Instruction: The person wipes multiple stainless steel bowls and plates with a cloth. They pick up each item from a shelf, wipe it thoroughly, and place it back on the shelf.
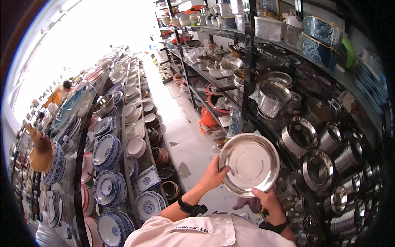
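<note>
A round, shallow stainless-steel basin [249, 163] is held in front of my body, its inside facing up towards me. My left hand [213, 173] grips its left rim, thumb over the edge and the fingers hidden beneath. At the lower right rim, my right hand [268, 199] holds it too, with the thumb on top. Black bands are around both wrists. To the right of the basin stand stacked steel bowls [299, 136] on a rack.
Glass shelves with blue-and-white plates [106, 151] line the left side. A black-framed rack on the right bears pans, a plastic-wrapped steel pot [273, 97] and steel bowls. Between them runs a pale tiled aisle [185, 139]. An orange plastic bag [207, 119] lies low by the rack.
</note>
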`<state>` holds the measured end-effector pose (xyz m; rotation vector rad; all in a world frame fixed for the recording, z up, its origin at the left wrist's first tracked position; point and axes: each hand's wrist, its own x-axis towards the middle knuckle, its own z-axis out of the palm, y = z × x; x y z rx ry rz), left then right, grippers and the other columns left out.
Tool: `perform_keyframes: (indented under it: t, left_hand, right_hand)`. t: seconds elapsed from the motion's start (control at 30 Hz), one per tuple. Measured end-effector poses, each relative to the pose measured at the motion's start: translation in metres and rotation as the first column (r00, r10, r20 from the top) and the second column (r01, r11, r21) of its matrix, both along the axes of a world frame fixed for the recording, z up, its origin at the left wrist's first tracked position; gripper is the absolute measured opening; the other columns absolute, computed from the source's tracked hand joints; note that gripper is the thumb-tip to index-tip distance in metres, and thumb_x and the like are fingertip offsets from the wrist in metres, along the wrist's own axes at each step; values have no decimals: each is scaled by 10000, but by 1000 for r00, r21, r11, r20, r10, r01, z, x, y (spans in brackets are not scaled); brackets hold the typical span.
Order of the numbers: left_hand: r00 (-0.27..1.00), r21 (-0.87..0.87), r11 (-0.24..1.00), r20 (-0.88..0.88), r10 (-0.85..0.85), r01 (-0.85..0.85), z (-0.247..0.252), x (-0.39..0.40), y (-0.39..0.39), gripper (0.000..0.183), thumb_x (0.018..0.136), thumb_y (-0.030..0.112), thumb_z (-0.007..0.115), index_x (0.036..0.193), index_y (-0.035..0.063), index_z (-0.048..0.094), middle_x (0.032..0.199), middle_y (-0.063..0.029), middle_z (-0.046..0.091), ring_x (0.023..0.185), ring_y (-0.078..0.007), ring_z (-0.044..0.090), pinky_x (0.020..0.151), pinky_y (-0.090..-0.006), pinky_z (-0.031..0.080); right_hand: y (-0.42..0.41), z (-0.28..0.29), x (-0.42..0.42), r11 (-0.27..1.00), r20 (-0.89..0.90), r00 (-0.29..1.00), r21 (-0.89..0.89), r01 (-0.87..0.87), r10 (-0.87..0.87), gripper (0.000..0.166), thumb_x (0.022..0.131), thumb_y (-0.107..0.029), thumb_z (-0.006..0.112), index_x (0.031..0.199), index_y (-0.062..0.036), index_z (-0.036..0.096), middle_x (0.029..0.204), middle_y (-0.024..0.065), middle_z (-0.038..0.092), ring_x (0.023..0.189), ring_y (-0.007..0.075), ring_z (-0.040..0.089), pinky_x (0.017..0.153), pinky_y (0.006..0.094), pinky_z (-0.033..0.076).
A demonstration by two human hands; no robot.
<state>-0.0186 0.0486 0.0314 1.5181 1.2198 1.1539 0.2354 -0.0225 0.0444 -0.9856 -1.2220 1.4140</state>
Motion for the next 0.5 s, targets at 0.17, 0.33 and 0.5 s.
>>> perform_keyframes:
  t: [0.17, 0.33, 0.5]
  left_hand:
    - [993, -184, 980, -107, 57, -77, 9, -23, -21, 510, 938, 162, 696, 1351, -27, 465, 1219, -212, 647, 1052, -301, 665, 930, -418, 500]
    - [917, -312, 938, 399, -15, 151, -18, -43, -26, 398, 991, 27, 603, 1364, -17, 473, 1183, -90, 631, 999, -133, 636, 844, -303, 552]
    - [887, -326, 881, 421, -189, 343, 15, -63, -43, 459, 987, 10, 616, 1418, 1, 458, 1168, -44, 611, 1004, -110, 618, 859, -258, 538]
  right_hand:
    - [-3, -4, -42, 969, -51, 998, 244, 33, -21, 617, 958, -284, 733, 1421, 30, 473, 1372, 119, 570, 1243, 198, 537, 1039, 347, 439]
    - [-3, -31, -65, 792, 193, 981, 600, -114, -5, 914, 961, -475, 693, 1552, 74, 262, 1577, 192, 365, 1438, 304, 371, 1204, 425, 254]
    - [4, -47, -70, 675, 200, 971, 700, -235, 131, 954, 927, -526, 710, 1559, 50, 288, 1622, 145, 324, 1491, 294, 294, 1236, 460, 189]
